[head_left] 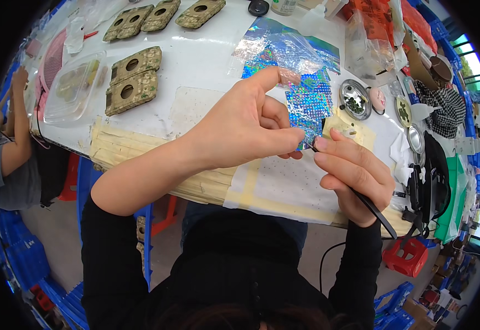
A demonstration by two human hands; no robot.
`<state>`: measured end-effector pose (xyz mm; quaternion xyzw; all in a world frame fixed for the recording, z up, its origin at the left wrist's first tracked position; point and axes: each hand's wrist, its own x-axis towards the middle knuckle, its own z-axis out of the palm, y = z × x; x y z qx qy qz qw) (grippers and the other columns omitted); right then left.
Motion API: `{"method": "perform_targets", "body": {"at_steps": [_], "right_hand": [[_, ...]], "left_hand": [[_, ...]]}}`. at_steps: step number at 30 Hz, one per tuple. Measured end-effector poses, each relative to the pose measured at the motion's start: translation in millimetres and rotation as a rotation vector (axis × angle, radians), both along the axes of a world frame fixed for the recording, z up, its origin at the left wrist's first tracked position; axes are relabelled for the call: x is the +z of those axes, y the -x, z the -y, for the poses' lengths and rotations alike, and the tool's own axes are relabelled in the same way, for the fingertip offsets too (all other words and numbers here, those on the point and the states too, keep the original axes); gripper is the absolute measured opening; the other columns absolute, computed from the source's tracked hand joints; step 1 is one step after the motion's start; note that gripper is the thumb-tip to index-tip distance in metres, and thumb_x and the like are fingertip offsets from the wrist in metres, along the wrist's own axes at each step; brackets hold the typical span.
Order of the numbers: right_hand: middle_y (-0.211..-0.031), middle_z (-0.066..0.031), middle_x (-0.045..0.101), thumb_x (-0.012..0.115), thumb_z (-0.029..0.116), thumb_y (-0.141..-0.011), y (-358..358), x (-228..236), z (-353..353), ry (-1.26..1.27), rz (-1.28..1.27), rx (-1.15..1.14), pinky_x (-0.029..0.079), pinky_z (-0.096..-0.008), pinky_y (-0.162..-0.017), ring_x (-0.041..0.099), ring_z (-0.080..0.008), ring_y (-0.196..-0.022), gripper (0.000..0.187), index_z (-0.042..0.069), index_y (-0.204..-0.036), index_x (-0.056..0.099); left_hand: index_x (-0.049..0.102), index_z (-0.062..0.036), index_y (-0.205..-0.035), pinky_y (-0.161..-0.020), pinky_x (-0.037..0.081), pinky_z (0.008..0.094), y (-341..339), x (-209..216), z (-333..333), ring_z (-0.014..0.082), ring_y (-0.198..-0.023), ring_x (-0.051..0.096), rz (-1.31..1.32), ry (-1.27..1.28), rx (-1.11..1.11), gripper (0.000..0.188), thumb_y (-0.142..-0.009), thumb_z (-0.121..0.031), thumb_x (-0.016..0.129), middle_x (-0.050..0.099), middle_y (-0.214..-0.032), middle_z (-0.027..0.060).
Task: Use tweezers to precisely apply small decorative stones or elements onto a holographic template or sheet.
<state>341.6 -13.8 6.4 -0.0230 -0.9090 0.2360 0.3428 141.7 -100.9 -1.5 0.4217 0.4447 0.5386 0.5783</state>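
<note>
My left hand [245,121] pinches the near end of a shiny blue holographic sheet [310,107] between thumb and fingers, its index finger curved above. In my right hand [364,170] are black tweezers [374,209], with the handle end sticking out below the palm. Their tip meets the sheet's near corner beside my left thumb; whether it grips anything small there cannot be seen. Beneath both hands lies a white paper sheet [284,184] edged with tape. A pale yellow card [364,136] with a small peg on it rests just beyond my right fingers.
Camouflage model tank hulls [132,91] stand at left, with several more [200,12] behind. A clear plastic box [75,85] is at far left. To the right are a round metal dish [355,99] of small dark green parts and a black bag [435,170]. Another person [11,159] sits left.
</note>
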Motion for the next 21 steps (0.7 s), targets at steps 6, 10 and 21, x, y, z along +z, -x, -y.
{"method": "perform_targets", "body": {"at_steps": [6, 10, 21], "right_hand": [[-0.094, -0.0129, 0.068, 0.075, 0.014, -0.071, -1.6, -0.6, 1.3, 0.083, 0.000, -0.008, 0.053, -0.0426, -0.089, 0.067, -0.0246, -0.090, 0.029, 0.003, -0.098, 0.069], [-0.094, -0.0127, 0.069, 0.074, 0.011, -0.073, -1.9, -0.6, 1.3, 0.119, 0.005, -0.011, 0.053, -0.0431, -0.090, 0.067, -0.0248, -0.090, 0.028, 0.003, -0.098, 0.069], [-0.093, -0.0129, 0.069, 0.073, 0.013, -0.076, -3.2, -1.1, 0.1, 0.147, -0.021, -0.042, 0.054, -0.0435, -0.088, 0.068, -0.0250, -0.089, 0.024, 0.002, -0.098, 0.069]], "left_hand": [[0.031, 0.0064, -0.127, -0.062, 0.053, 0.0253, -1.0, 0.7, 0.0, 0.0159, -0.069, 0.067, 0.016, -0.012, 0.010, 0.058, -0.081, -0.004, 0.065, 0.063, -0.069, 0.0103], [0.031, 0.0060, -0.127, -0.063, 0.053, 0.0251, -0.6, 0.8, 0.1, 0.0154, -0.070, 0.067, 0.017, -0.013, 0.008, 0.057, -0.081, -0.004, 0.065, 0.063, -0.070, 0.0102], [0.032, 0.0067, -0.127, -0.063, 0.053, 0.0251, -1.7, 0.2, 0.1, 0.0154, -0.070, 0.067, 0.001, -0.013, 0.003, 0.058, -0.080, -0.004, 0.065, 0.064, -0.070, 0.0109]]}}
